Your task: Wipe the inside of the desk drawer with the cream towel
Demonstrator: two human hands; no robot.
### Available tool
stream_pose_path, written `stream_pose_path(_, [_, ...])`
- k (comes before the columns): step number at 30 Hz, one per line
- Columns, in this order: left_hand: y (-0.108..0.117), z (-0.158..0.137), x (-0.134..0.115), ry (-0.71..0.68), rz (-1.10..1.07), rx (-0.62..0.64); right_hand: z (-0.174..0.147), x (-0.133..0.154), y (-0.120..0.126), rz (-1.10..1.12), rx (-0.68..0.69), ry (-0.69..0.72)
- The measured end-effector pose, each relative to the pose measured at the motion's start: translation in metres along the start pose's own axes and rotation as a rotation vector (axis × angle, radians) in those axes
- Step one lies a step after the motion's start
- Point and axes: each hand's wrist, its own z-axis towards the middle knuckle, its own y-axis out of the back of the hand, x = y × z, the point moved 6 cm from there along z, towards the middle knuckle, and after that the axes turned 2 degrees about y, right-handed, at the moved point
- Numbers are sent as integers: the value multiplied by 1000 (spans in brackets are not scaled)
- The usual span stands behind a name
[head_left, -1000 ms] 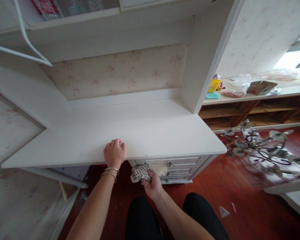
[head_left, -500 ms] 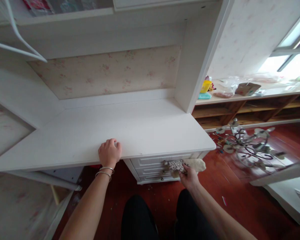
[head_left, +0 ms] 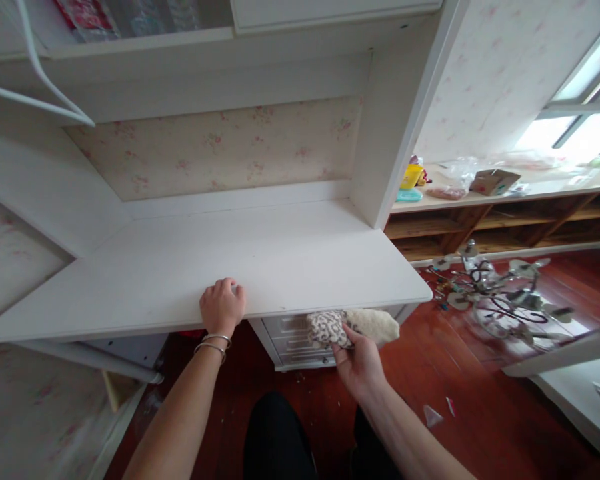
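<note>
My left hand (head_left: 223,305), with metal bangles at the wrist, rests with curled fingers on the front edge of a white desk (head_left: 260,260). A small greyish patch shows by its thumb, but I cannot make out what it is. A folded cloth (head_left: 327,327), cream with a brown-grey pattern on one part, is pinched between the thumb and fingers of my right hand (head_left: 361,363). The cloth is in front of the white drawer unit (head_left: 293,345) under the desktop, just below the edge, and partly covers the drawer fronts.
A metal-armed chandelier (head_left: 500,293) lies on the red wooden floor (head_left: 410,413) at the right. Behind it, a low shelf unit (head_left: 575,179) bears a yellow container (head_left: 411,176) and plastic bags. A white cable (head_left: 55,100) hangs at upper left. White furniture (head_left: 575,380) stands at lower right.
My right hand has moved left and nearer with the cloth, along the drawer fronts. A clear scrap on the floor has come into view. My left hand stays on the desk edge.
</note>
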Motion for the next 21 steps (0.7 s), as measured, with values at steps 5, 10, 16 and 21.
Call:
stream_pose_path(5, [1, 0, -1, -6, 3, 6, -14, -88, -33, 41, 153, -214])
stream_pose_path(10, [0, 1, 0, -8, 1, 2, -3, -149, -31, 0, 124, -327])
stream_pose_path(16, [-2, 1, 0, -21, -9, -12, 34, -153, 12, -68, -16, -252])
stream_pose_path(21, [-3, 2, 1, -15, -12, -12, 72, -82, 58, -138, -49, -94])
